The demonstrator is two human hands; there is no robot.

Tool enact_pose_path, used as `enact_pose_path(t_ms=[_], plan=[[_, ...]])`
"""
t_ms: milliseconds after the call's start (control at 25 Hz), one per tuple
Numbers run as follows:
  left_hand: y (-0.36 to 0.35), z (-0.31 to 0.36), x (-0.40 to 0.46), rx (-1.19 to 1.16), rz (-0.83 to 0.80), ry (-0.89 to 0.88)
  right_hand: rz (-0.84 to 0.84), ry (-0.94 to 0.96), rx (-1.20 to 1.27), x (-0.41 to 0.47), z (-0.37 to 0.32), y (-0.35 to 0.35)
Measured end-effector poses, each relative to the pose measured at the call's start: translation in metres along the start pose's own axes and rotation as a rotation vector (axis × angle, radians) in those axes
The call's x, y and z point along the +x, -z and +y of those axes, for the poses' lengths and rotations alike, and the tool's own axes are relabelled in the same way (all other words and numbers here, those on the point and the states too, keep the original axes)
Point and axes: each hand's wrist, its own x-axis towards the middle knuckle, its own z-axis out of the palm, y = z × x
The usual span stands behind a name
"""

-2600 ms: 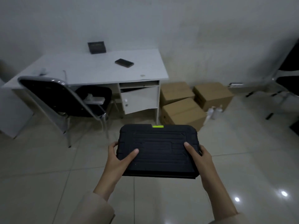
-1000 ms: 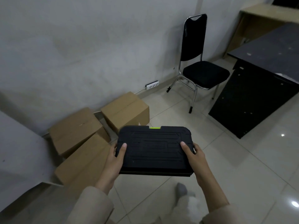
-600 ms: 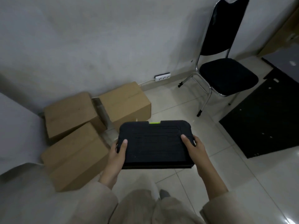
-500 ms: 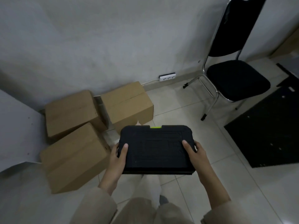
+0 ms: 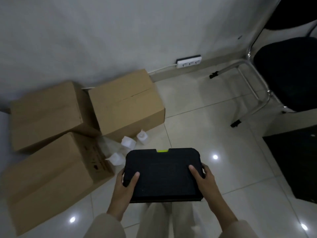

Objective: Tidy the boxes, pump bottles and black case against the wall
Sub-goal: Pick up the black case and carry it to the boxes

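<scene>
Taking the black case (image 5: 163, 174) as the landmark: farthest to its left and slightly nearer the camera lies the nearest cardboard box (image 5: 49, 179) on the tiled floor (image 5: 214, 127), its printed end face turned toward the case. Beyond that, up and left of the case, the far-left box (image 5: 46, 112) sits by the wall (image 5: 120, 35), and the middle box (image 5: 125, 103) stands just beside it, straight beyond the case's left half. Three white pump bottles (image 5: 127, 143) cluster between the boxes and the case's far left corner; one is partly hidden by the case edge. The case itself is held flat above the floor, green latch on its far edge. The left hand (image 5: 125, 188) clamps its left side, thumb on top and fingers curled underneath. The right hand (image 5: 204, 182) grips the right side the same way. Beyond the case to the right, a white power strip (image 5: 188, 61) lies at the wall's base. Farther right stands a black chair (image 5: 288, 73), and a dark cabinet (image 5: 295, 162) sits right of the case.
</scene>
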Motion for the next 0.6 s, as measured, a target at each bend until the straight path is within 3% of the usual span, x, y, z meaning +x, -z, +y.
enact_pose_path(t_ms=[360,600], plan=[[-0.089,-0.126,0.25,-0.012,0.042,0.093,-0.071,-0.091,-0.133,0.27,0.135,-0.054],[-0.117,-0.18,0.34,-0.04,0.034,0.072,-0.161,-0.091,-0.148,0.363,0.183,-0.08]])
